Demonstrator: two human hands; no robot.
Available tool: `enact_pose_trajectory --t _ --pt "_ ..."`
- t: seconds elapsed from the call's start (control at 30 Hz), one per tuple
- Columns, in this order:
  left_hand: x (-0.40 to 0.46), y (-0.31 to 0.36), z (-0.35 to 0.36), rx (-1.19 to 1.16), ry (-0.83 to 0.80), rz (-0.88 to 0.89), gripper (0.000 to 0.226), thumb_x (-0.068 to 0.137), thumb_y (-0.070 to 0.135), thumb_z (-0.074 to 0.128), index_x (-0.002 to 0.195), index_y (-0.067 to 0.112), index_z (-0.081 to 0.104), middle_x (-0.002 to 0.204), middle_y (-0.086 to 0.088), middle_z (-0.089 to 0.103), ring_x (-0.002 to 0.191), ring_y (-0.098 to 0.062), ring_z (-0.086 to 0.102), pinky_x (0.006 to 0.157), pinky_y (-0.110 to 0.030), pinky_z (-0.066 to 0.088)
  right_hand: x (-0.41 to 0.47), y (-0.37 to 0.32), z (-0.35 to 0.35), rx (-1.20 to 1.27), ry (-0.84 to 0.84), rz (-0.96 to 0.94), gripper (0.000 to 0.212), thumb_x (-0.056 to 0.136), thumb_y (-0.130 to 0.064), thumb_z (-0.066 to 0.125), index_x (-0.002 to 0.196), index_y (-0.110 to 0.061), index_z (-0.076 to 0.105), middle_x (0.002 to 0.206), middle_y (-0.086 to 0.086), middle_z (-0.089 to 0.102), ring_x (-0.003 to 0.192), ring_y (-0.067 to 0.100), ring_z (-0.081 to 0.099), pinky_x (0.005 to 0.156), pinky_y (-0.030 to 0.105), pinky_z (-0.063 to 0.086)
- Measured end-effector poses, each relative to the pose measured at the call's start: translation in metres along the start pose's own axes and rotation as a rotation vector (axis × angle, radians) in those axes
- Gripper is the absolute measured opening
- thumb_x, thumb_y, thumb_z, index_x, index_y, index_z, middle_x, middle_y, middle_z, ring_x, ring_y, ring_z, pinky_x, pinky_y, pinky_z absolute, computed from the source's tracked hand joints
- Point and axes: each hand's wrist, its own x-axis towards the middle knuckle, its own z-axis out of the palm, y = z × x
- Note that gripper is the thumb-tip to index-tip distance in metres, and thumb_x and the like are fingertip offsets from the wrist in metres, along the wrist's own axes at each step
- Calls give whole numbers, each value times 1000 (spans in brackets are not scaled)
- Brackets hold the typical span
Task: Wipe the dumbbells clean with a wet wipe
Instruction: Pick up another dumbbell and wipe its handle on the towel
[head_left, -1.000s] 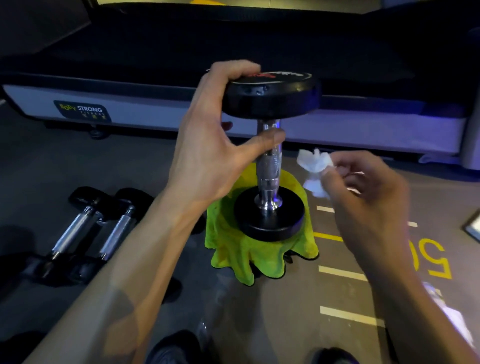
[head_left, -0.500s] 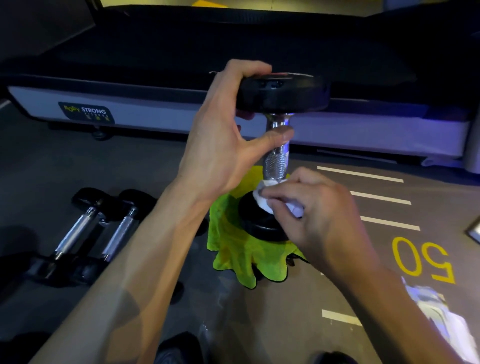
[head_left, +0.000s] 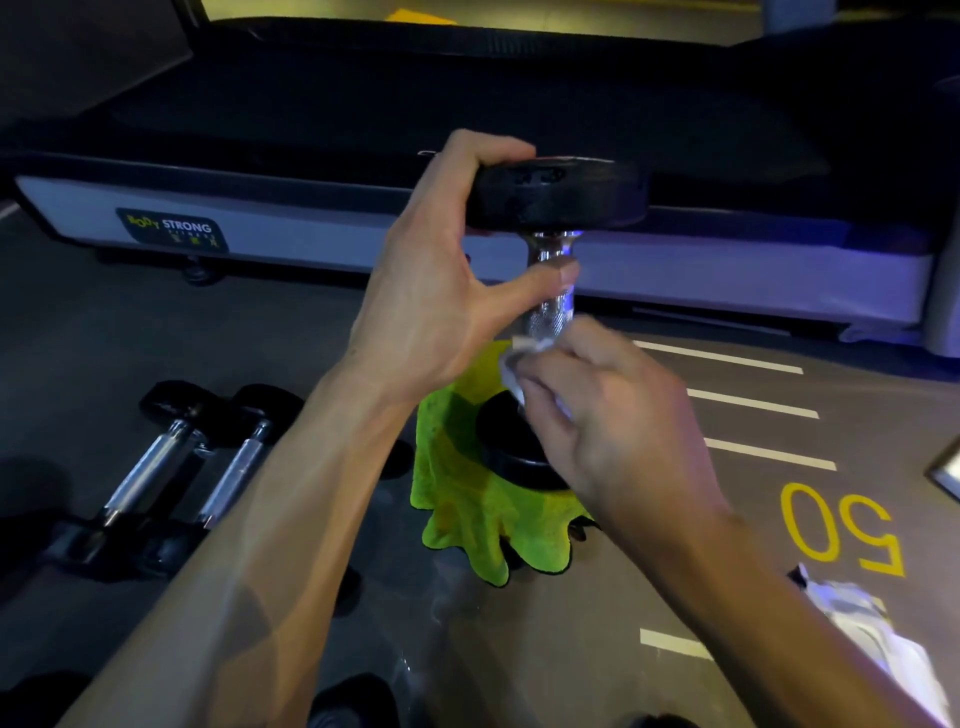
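Upright dumbbell (head_left: 550, 312), centre frame, under wiping with wet wipe (head_left: 519, 358).

Dumbbell stands on end on a lime-green cloth (head_left: 467, 499) on the floor (head_left: 649, 571). Left hand (head_left: 441, 291): forearm enters from lower left, fingers curled over the upper black head, thumb laid across the chrome handle; grip closed on the dumbbell. Right hand (head_left: 608, 415): enters from lower right, fingers bent, grip pinching the white wipe against the lower handle. Two further dumbbells (head_left: 176, 467) lie side by side, left of frame. Treadmill base (head_left: 311, 228) across upper frame. Crumpled white wipes (head_left: 872, 634), lower right.
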Motion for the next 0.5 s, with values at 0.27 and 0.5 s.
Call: enact_pose_trajectory --t 0.27,0.5 --pt "0 4 -6 -16 -38 -47 57 88 54 79 135 32 55 122 20 66 114 5 61 93 -22 52 -17 -7 7 62 -32 67 22 99 -21 54 106 -11 73 106 3 64 94 31 67 67 45 58" --pt "6 4 -3 -91 -48 -79 45 97 64 51 131 37 59 106 27 64 109 -4 63 99 -35 53 10 6 -7 120 223 10 14 99 -6 61 106 -5 73 98 -5 55 89 -3 54 84 3 36"
